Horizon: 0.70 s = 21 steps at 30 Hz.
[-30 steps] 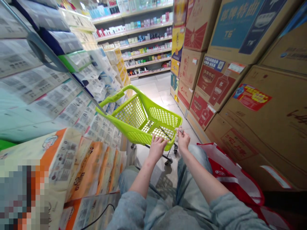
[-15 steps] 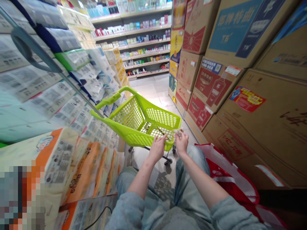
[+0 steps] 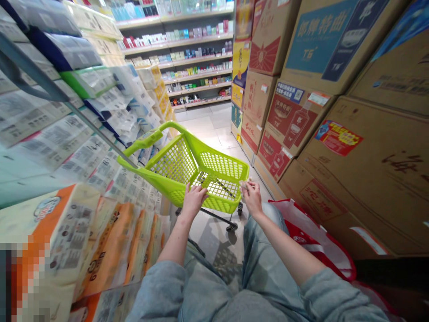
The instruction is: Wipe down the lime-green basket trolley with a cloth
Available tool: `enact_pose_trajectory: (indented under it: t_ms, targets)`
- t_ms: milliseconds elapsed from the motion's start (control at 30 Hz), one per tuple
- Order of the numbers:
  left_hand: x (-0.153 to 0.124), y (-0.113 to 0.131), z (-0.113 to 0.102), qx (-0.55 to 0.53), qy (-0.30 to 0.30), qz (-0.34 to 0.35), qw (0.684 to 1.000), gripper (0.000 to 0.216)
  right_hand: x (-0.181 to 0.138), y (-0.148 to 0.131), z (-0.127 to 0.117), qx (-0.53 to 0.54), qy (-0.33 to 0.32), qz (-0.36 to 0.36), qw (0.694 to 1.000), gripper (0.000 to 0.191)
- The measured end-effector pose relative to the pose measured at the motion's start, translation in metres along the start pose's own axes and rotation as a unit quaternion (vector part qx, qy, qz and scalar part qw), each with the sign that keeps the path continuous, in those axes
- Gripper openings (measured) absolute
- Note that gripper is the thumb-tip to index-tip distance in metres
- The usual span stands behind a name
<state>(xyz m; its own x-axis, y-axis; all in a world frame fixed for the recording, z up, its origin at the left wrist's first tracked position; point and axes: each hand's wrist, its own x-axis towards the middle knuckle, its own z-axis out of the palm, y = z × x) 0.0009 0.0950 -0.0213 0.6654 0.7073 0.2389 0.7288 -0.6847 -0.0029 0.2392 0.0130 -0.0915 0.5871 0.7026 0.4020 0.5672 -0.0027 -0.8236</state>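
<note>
A lime-green plastic shopping cart point(image 3: 217, 203) with a lattice basket stands in front of my knees. My left hand point(image 3: 193, 200) is closed over the near rim of its basket, fingertips hooked to the inside. At the basket's right corner, my right hand point(image 3: 252, 197) pinches a small crumpled cloth point(image 3: 246, 184), whitish with brownish patches. This cloth is against or very close to the corner's rim; the exact contact is hard to make out. The basket's lattice floor shows through the opening.
Packs of tissue paper point(image 3: 110, 241) are stacked along the left, crossed by a grey metal pole point(image 3: 90, 120). Large cardboard cartons point(image 3: 335, 179) form a wall on the right. A red and white bag point(image 3: 321, 243) lies beside my right knee. Stocked shelves point(image 3: 197, 58) stand at the back.
My left hand has moved left along the near rim, away from my right hand. The right hand with the cloth stays at the corner. The view has shifted slightly.
</note>
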Motion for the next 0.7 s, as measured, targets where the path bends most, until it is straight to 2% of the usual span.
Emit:
enact_pose_trajectory:
  t_ms: [167, 267, 400, 567, 700]
  targets:
    - [0.004, 0.006, 0.002, 0.004, -0.011, -0.009, 1.000, 0.011, -0.054, -0.016, 0.007, 0.030, 0.032, -0.016, 0.999, 0.037]
    - [0.005, 0.008, 0.001, -0.012, -0.005, -0.017, 1.000, 0.011, -0.075, -0.028, 0.009, 0.038, 0.033, -0.013, 0.999, 0.036]
    - [0.005, 0.012, 0.000, -0.018, -0.003, -0.020, 1.000, 0.011, -0.072, -0.031, 0.007, 0.026, 0.010, -0.027, 0.999, 0.033]
    - [0.006, 0.021, -0.001, -0.024, -0.004, -0.033, 0.999, 0.011, -0.054, -0.011, -0.004, -0.006, -0.058, -0.108, 0.992, 0.029]
    - [0.007, 0.026, 0.000, -0.032, 0.002, -0.033, 0.999, 0.011, -0.048, 0.004, -0.015, 0.034, -0.076, -0.133, 0.988, 0.033]
